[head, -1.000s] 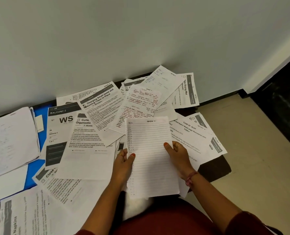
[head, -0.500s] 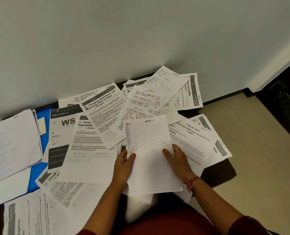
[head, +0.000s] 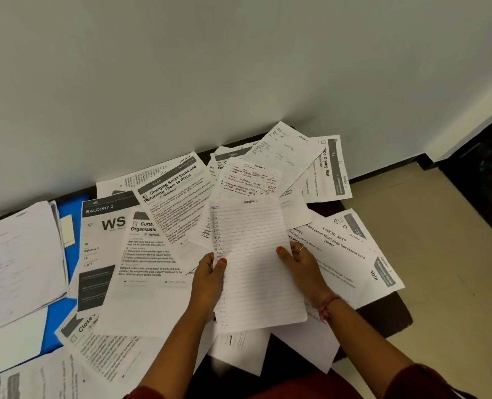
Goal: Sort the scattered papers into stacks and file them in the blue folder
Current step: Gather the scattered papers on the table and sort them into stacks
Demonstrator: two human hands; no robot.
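Hands, left (head: 208, 279) and right (head: 303, 269), pinch a lined, handwritten sheet (head: 256, 263) by its edges.

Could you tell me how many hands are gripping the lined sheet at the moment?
2: the left hand grips the left edge of the lined sheet, thumb on top; the right hand grips its right edge. Fingers underneath are hidden.

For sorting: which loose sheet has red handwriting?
The white ruled sheet with red handwriting, just above the held lined sheet; the others show black print.
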